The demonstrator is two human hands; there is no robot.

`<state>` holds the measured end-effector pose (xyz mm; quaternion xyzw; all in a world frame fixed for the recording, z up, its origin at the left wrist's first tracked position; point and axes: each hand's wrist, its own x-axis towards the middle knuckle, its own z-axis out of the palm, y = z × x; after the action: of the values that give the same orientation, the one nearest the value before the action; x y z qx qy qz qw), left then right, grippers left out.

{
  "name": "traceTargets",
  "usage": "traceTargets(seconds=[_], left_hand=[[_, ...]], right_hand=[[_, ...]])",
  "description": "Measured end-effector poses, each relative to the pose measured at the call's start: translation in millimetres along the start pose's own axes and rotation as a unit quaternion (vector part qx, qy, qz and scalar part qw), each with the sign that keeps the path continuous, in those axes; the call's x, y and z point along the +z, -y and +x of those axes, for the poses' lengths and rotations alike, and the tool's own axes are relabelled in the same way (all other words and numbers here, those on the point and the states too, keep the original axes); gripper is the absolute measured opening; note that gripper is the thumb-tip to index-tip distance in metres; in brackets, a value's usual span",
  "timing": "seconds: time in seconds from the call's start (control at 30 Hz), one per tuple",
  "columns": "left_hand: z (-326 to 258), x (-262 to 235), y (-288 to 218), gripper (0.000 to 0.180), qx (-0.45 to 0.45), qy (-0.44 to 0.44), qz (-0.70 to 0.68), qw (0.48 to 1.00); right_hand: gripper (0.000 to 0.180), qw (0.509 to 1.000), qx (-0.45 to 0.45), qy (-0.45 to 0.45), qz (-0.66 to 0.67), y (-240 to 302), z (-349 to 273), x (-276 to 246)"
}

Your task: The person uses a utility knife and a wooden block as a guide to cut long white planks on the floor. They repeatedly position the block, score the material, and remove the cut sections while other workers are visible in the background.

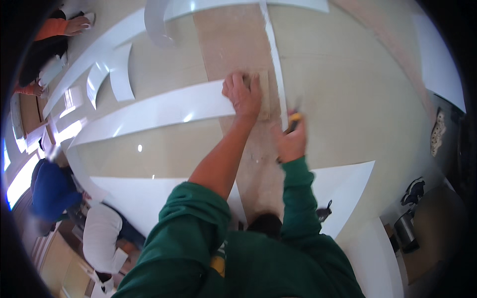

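1. White strip (164, 107) lies left of both hands on the beige work surface (343, 109), its long axis running left to right, rising slightly toward its right end.
2. Left hand (243, 98) is nearer, at that right end, fingers bent against a tan board (265, 97); whether they pinch it, I cannot tell.
3. Right hand (291, 143), farther right, is wrapped around a blurred yellow-and-black tool (295, 117), probably a utility knife.
4. Counted: one such strip at the left hand, one board, one tool, two short curved white pieces (121, 74).
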<state>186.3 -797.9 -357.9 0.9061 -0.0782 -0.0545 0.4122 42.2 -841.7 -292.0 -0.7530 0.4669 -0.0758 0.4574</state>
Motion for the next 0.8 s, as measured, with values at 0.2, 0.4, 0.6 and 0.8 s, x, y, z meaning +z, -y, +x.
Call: traceTargets(seconds=[0.2,0.4,0.6,0.8], left_hand=[[22,-23,26,0.025,0.082,0.055,0.004,0.995],[58,-125,72,0.059,0.145,0.21,0.023,0.967],[87,-279,152,0.138,0.146,0.391,0.419,0.806],[86,-273,156,0.107,0.122,0.335,0.411,0.839]], right_hand=[[0.075,0.997,0.006,-0.046,-0.067,16,-31,78],[0.067,0.986,0.044,-0.052,-0.153,15,-15,76],[0.063,0.988,0.032,-0.086,-0.126,2,-10,60],[0.048,0.972,0.133,-0.047,0.187,-102,-166,-41]])
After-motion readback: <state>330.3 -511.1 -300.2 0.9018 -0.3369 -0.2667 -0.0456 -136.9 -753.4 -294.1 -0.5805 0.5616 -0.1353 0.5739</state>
